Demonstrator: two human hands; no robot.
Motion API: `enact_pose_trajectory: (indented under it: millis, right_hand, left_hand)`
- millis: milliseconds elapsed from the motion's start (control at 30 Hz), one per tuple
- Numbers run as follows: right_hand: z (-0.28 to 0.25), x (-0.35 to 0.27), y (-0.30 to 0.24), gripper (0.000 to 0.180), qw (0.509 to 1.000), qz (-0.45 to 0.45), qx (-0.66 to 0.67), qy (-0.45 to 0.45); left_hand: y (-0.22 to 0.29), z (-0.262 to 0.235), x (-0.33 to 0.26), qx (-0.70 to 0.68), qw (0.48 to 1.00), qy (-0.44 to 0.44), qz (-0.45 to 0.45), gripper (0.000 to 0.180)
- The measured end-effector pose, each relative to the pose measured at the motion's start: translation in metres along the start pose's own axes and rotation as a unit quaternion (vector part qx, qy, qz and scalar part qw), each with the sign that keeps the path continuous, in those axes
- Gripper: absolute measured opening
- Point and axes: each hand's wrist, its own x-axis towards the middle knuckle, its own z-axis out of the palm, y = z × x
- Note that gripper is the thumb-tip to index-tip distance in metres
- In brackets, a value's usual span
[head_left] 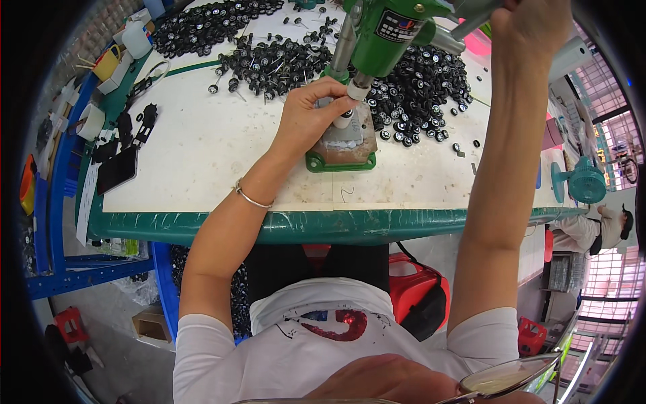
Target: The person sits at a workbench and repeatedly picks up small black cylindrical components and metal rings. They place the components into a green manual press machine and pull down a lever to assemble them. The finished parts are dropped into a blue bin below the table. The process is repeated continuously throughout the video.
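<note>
A green hand press [390,40] stands on the white tabletop, its ram pointing down at a white post on the base plate [341,151]. My left hand [311,111] is at this post, thumb and forefinger closed in a pinch around a small black toy wheel [346,114] just under the ram's white tip [358,89]. The fingers hide part of the wheel. Up at the right, my right hand [531,30] is closed round the press lever [471,25]; the hand covers the lever's end.
Loose black wheels [420,94] are heaped right of the press. Wheels with metal axles [269,67] lie behind my left hand, beside another dark pile [202,27]. A phone [117,170] and black parts [142,124] lie at left. A teal fan [585,182] is at right.
</note>
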Motion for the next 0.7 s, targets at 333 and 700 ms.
enact_pose_trajectory:
  millis: [333, 700]
  right_hand:
    - [0.023, -0.044, -0.023, 0.027, 0.99, -0.086, -0.044, 0.106]
    - [-0.01, 0.036, 0.051, 0.028, 0.982, 0.171, -0.006, 0.077]
  left_hand:
    - [0.003, 0.0, -0.004, 0.004, 0.999, 0.009, -0.05, 0.02]
    - [0.001, -0.002, 0.001, -0.013, 1.0, -0.004, -0.008, 0.029]
